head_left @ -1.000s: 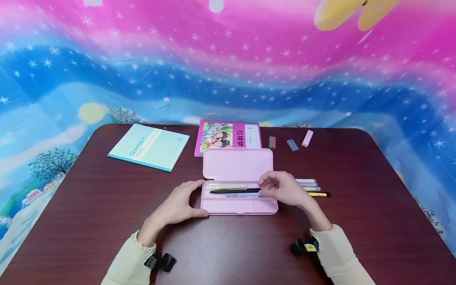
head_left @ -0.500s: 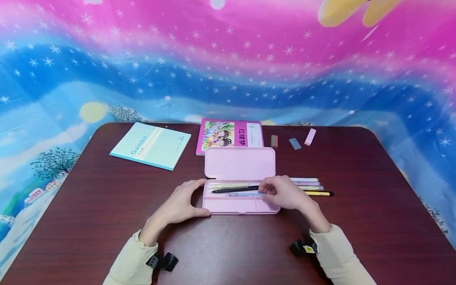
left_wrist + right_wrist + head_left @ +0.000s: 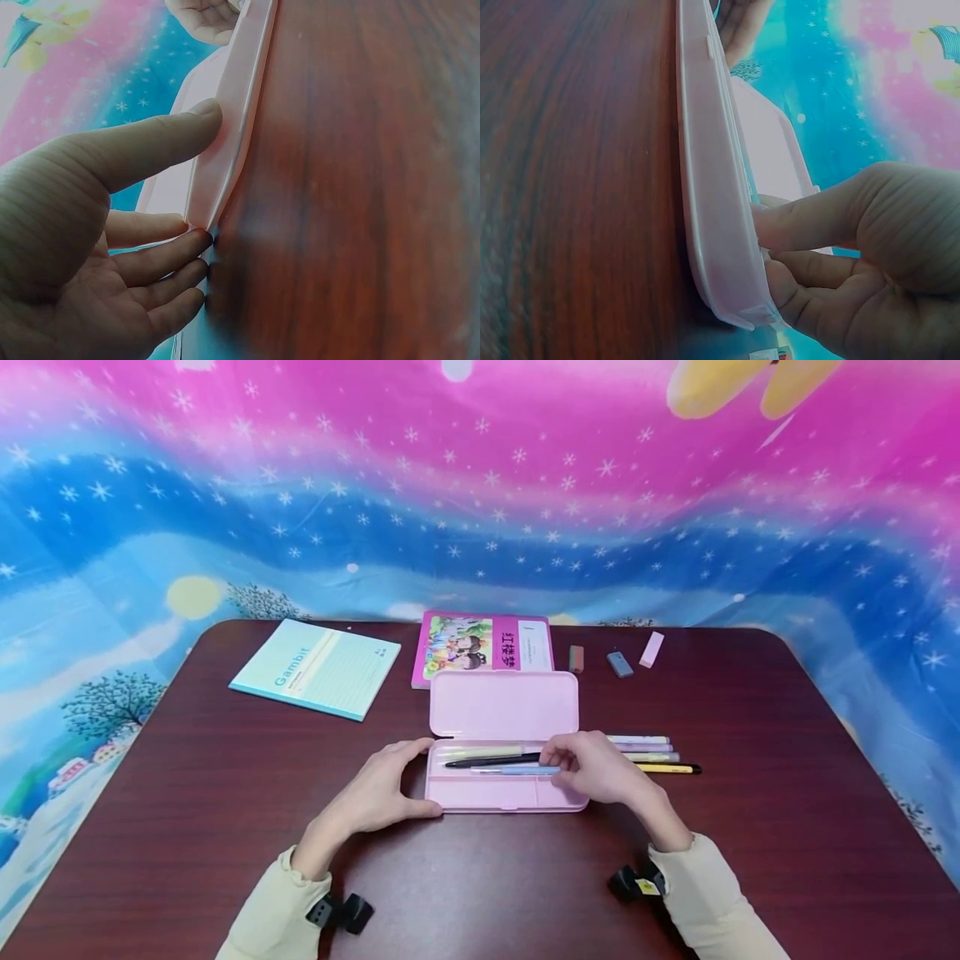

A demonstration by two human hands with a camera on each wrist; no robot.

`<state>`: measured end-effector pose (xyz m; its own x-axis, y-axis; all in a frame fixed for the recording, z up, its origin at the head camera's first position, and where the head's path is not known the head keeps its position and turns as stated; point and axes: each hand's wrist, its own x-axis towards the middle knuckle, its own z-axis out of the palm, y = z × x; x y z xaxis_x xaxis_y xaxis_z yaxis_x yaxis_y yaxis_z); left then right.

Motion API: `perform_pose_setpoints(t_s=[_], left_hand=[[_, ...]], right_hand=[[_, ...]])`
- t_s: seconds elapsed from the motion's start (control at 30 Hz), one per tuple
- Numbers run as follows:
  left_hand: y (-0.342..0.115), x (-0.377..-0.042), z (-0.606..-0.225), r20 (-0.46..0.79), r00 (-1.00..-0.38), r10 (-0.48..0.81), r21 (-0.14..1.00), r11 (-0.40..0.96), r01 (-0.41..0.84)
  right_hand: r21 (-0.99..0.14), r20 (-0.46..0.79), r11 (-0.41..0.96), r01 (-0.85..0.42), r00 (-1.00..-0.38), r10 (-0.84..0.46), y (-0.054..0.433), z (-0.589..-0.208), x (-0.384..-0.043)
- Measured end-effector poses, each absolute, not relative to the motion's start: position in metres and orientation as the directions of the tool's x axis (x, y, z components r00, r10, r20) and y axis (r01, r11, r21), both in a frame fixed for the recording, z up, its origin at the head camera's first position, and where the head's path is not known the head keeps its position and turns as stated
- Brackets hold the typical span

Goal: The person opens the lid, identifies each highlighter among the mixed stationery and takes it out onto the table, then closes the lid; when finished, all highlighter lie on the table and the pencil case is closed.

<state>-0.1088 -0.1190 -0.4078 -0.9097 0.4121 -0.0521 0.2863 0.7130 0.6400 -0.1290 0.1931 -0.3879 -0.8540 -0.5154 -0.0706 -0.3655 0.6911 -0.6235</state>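
An open pink pencil case (image 3: 480, 793) lies on the table with its lid (image 3: 504, 703) tipped back. My left hand (image 3: 375, 789) grips its left end, thumb at the front corner and fingers at the back; in the left wrist view the thumb (image 3: 165, 146) presses the case's front wall. Inside the case lie a black pen (image 3: 487, 761) and a pale yellow pen (image 3: 480, 751). Over the near side of the pen compartment, my right hand (image 3: 600, 768) pinches the right end of a light blue pen (image 3: 517, 770). Its fingers hide that end.
Several pens stick out right of my right hand, among them a yellow one with a black end (image 3: 671, 768). Behind the case lies a pink book (image 3: 457, 647), with a mint notebook (image 3: 315, 668) at left. Three small erasers, one of them grey-blue (image 3: 619, 664), sit at back right.
My right hand has shifted slightly left and its fingers have moved from beside the black pen to the light blue pen, which now shows more fully. My left hand stays on the case.
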Motion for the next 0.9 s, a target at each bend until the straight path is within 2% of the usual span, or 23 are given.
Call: perform_pose_setpoints(t_s=[0.47, 0.73, 0.9], left_hand=[[-0.119, -0.108, -0.409, -0.050, -0.908, 0.416, 0.641, 0.710, 0.290], [-0.119, -0.108, -0.409, -0.041, -0.908, 0.418, 0.646, 0.704, 0.295], [-0.119, -0.108, -0.408, -0.047, -0.909, 0.414, 0.650, 0.704, 0.287]], right_hand=[[-0.643, -0.015, 0.663, -0.384, -0.859, -0.511, 0.206, -0.378, -0.131], [-0.640, -0.088, 0.670, -0.376, -0.831, -0.550, 0.219, -0.373, -0.130], [-0.670, -0.077, 0.677, -0.304, -0.879, -0.471, 0.223, -0.372, -0.130]])
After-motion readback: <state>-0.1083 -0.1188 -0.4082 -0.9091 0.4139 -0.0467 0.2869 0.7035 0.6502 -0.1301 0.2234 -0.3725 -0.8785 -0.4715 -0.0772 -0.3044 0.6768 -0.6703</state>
